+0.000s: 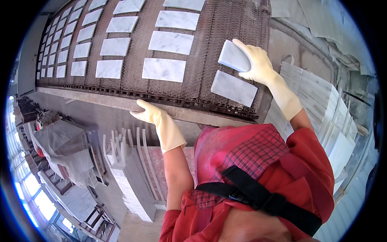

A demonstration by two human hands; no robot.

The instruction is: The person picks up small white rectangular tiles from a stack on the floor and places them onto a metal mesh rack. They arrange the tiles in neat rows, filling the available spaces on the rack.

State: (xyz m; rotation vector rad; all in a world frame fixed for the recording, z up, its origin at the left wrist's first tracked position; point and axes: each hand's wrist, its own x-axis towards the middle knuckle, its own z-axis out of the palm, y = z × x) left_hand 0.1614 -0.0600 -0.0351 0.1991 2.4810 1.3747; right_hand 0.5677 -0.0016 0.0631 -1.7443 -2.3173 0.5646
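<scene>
A wide wire-mesh conveyor belt (209, 44) fills the upper part of the head view, and rows of white marble tiles (165, 69) lie flat on it, running away toward the upper left in orderly columns. Its metal front edge (189, 113) crosses the picture just above the person's chest. To the right of the belt stands a stack of white slabs on edge (322, 105), leaning close together, and below the belt on the left a second stack of tiles (131, 177) rests beside a pallet wrapped in clear plastic film (64, 149).

The person wears a red top with a checked apron and a black strap across the chest, and pale rubber gloves on both hands. The left hand (150, 113) lies on the belt's front edge, fingers curled loosely over the rim and holding nothing else. The right hand (254, 60) reaches out over the belt's near right corner and grips a single white marble tile (233, 56) by its right end, fingers on top and the tile tilted up off the mesh. Just below it, another tile (234, 88) lies flat on the belt, near the held one but apart from it.
</scene>
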